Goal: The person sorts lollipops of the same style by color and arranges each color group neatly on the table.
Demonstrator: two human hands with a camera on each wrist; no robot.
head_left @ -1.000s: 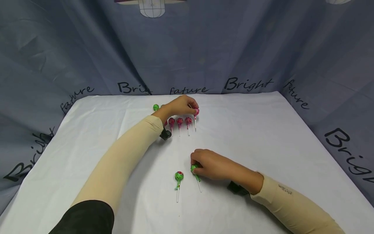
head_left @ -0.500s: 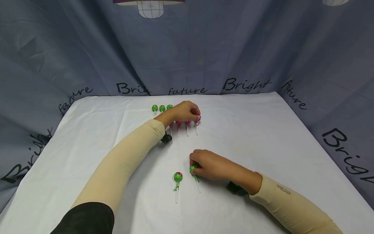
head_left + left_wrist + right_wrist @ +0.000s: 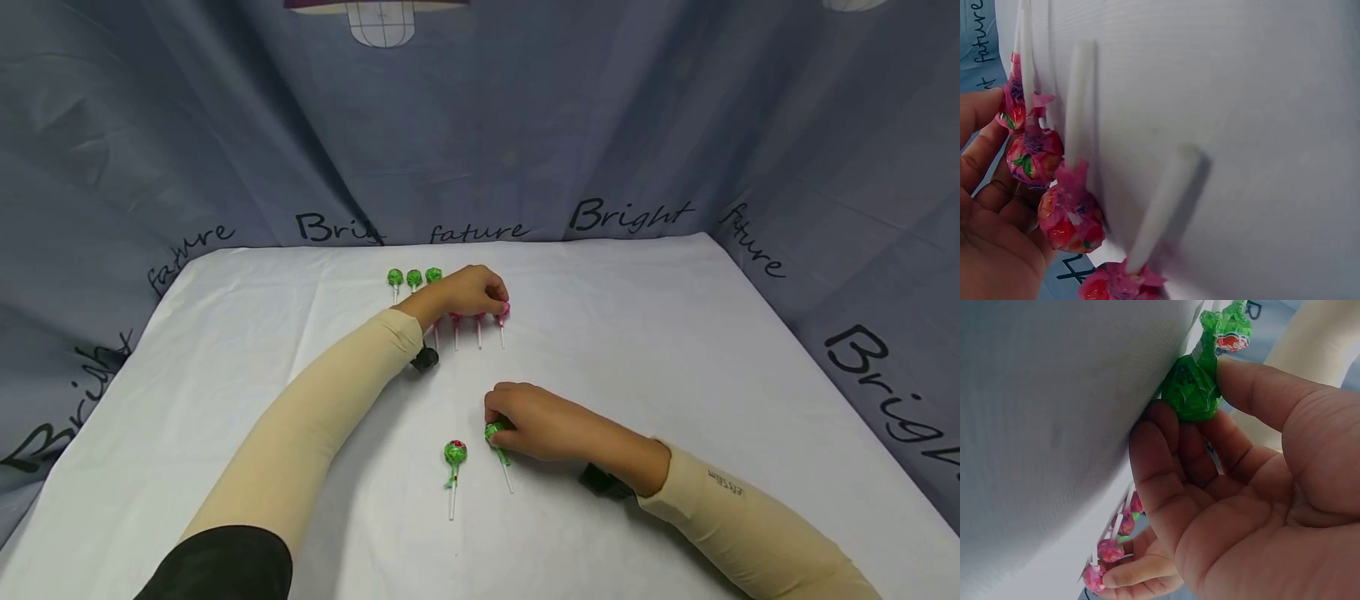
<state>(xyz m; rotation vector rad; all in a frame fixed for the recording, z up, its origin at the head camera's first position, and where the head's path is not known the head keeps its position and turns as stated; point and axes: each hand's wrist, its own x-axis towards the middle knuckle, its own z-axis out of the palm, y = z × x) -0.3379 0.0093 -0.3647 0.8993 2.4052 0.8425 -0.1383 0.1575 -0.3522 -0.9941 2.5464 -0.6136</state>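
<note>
My left hand (image 3: 472,290) reaches over the far part of the table and pinches the head of a pink lollipop (image 3: 504,312) at the right end of a row. Its stick points toward me on the cloth. Other pink lollipops (image 3: 1071,215) lie beside it, their heads partly hidden by the hand in the head view. Nearer to me, my right hand (image 3: 543,422) holds a green lollipop (image 3: 1191,390) by its wrapped head between thumb and fingers. A second green lollipop (image 3: 455,454) lies just left of it on the cloth.
Several green lollipops (image 3: 414,279) form a row behind the pink ones, partly covered by my left arm. A white cloth (image 3: 637,333) covers the table. Dark printed curtains (image 3: 525,125) hang around its back and sides.
My left hand has brought the pink lollipop nearer to me, level with the end of the pink row. More of the green row shows behind. My right hand has hardly moved.
</note>
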